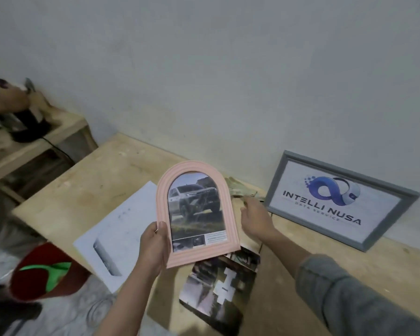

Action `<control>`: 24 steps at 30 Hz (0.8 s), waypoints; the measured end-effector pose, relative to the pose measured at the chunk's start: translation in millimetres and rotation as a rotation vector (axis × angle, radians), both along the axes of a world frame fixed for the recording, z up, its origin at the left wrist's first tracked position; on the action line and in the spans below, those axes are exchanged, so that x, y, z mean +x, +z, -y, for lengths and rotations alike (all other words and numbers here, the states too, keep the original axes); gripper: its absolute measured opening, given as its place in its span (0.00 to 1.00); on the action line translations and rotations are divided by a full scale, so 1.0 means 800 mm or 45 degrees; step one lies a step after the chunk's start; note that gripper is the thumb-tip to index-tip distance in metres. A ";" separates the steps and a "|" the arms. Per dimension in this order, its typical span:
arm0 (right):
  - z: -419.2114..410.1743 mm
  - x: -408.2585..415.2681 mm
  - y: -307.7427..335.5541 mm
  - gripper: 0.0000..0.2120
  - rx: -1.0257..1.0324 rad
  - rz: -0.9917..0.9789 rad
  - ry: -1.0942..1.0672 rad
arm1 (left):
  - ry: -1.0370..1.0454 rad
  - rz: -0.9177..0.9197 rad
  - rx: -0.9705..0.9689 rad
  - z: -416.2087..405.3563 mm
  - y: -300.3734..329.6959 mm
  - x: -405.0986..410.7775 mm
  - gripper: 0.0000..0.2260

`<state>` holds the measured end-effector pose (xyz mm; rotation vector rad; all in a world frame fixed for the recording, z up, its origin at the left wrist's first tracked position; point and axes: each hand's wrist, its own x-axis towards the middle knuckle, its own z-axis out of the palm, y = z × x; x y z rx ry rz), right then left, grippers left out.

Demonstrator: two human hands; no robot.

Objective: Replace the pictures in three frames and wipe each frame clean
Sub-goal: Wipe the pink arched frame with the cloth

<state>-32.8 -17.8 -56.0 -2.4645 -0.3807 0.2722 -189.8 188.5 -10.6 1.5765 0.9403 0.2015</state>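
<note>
Grey frame (337,202) leans on wall at 2 o'clock; printed sheets (117,238) on table (102,175). Left hand (154,248) grasps pink arched frame (197,214); right hand (255,217), fingers loose, touches greenish cloth (240,190).

A plain workroom or small office, roughly furnished. A bare plywood table (102,170) stands against an unpainted grey wall (228,69), and a second rough wooden bench (66,127) sits at the upper left. At the right, a grey framed company logo sign (335,200) reading "Intelli Nusa Data Service" leans against the wall.
</note>
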 end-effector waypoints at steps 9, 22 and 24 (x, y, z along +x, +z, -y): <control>-0.066 0.114 -0.060 0.23 -0.909 0.065 0.246 | -0.037 -0.014 -0.004 -0.078 -0.023 0.041 0.14; -0.073 0.116 0.026 0.17 0.067 0.297 -0.119 | -0.059 0.019 -0.015 -0.072 -0.014 0.048 0.13; -0.068 0.095 0.063 0.19 0.152 0.422 -0.037 | -0.080 0.047 -0.004 -0.052 -0.003 0.046 0.13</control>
